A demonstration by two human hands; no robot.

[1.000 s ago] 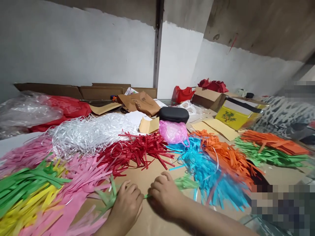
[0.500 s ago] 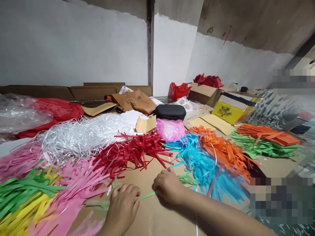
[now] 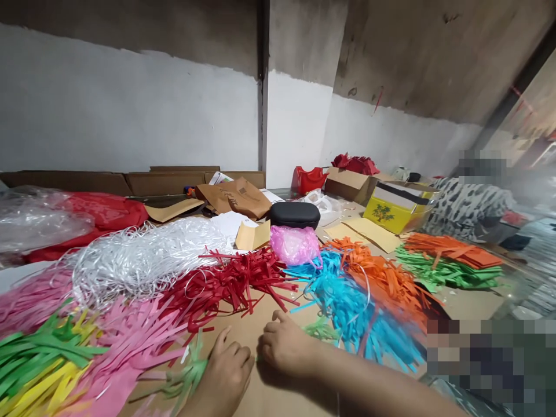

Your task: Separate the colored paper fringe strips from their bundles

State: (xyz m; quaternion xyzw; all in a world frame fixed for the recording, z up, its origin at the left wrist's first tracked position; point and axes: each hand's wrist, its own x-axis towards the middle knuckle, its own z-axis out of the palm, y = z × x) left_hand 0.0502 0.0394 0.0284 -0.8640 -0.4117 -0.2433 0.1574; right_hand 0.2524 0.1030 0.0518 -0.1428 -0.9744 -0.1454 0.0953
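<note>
My left hand [image 3: 228, 369] is low in the middle of the head view, fingers curled, index finger raised, over the brown cardboard [image 3: 271, 394]. Just right of it, my right hand [image 3: 286, 344] is closed, knuckles up. A thin green strip runs between the two hands, its ends hidden in the fingers. Pale green strips [image 3: 189, 370] lie left of my left hand, and a small light green bunch [image 3: 321, 329] is beyond my right wrist. Red strips [image 3: 243, 278] lie in front, blue strips [image 3: 347, 301] to the right, pink strips [image 3: 130, 341] to the left.
White string [image 3: 147, 260], green strips [image 3: 39, 347] and yellow strips [image 3: 47, 385] lie left. Behind are a pink plastic bag [image 3: 295, 244] and black case [image 3: 294, 215]. Orange strips [image 3: 386, 278] and a yellow box [image 3: 393, 208] are right. A person's patterned clothing [image 3: 469, 202] shows beyond.
The view has tilted up and shifted slightly. My hands are nearer each other, and less of the green strip shows between them. My left index finger has lifted.
</note>
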